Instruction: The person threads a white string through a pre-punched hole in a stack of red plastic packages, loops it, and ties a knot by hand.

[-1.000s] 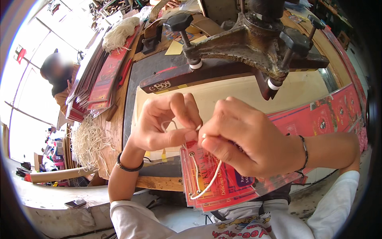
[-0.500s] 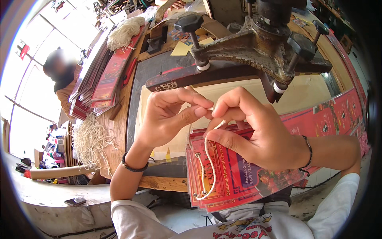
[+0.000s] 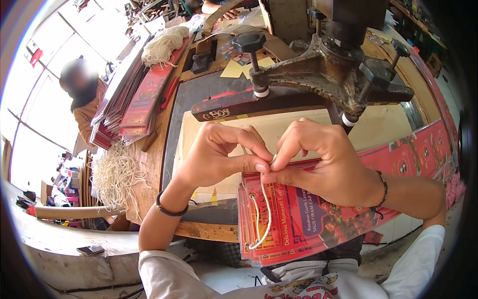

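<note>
The left hand (image 3: pixel 219 154) and right hand (image 3: pixel 323 162) meet fingertip to fingertip, each pinching a white cord (image 3: pixel 269 214) between thumb and forefinger. The cord runs down through eyelets at the left end of a stack of red laminated cards (image 3: pixel 294 239), which juts past the near edge of the table (image 3: pixel 206 230) below the hands. Loose cords (image 3: pixel 117 172) lie heaped at the left.

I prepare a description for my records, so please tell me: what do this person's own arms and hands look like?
The left hand and right hand wear no gloves. A thick, dark, rounded band circles the left wrist; a thinner black cord bracelet with loose ends circles the right. White fabric sleeves end near the elbows.
</note>
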Tool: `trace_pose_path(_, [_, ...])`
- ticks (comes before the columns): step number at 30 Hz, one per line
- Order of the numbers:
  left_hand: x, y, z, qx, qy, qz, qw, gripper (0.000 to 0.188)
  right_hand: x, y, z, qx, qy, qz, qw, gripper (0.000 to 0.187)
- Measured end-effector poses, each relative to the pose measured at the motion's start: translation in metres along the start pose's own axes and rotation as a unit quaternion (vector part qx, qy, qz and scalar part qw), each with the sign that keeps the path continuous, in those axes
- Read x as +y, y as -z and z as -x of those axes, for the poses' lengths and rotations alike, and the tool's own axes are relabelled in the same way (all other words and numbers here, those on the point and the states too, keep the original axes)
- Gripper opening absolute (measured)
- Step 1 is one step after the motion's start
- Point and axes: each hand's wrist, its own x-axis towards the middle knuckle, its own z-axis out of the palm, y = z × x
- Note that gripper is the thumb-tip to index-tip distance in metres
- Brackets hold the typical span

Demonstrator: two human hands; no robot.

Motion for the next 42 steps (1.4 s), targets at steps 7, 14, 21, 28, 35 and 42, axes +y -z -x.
trace_pose_path(7, [0.007, 0.002, 0.001, -0.032, 0.073, -0.023, 0.997, 0.009, -0.006, 0.002, 0.001, -0.024, -0.034, 0.037, 0.998, 0.029])
trace_pose_path(14, [0.002, 0.0, 0.003, -0.016, 0.021, 0.043, 0.999, 0.024, -0.004, -0.001, 0.001, -0.017, -0.011, 0.047, 0.999, 0.029])
trace_pose_path(21, [-0.001, 0.004, 0.002, -0.019, 0.01, 0.06, 0.998, 0.03, -0.006, 0.002, 0.002, -0.04, -0.017, 0.051, 0.998, 0.02])
trace_pose_path(28, [-0.001, 0.008, 0.004, -0.028, 0.011, 0.078, 0.997, 0.028, -0.005, -0.001, 0.0, -0.024, 0.005, 0.055, 0.998, 0.013])
trace_pose_path(35, [0.003, 0.006, 0.002, -0.039, 0.023, 0.046, 0.998, 0.027, -0.01, 0.003, 0.002, -0.018, -0.001, 0.089, 0.996, 0.019])
trace_pose_path(42, [0.004, 0.007, 0.005, -0.047, 0.046, 0.055, 0.996, 0.028, -0.012, 0.0, -0.001, -0.014, -0.011, 0.086, 0.996, 0.019])
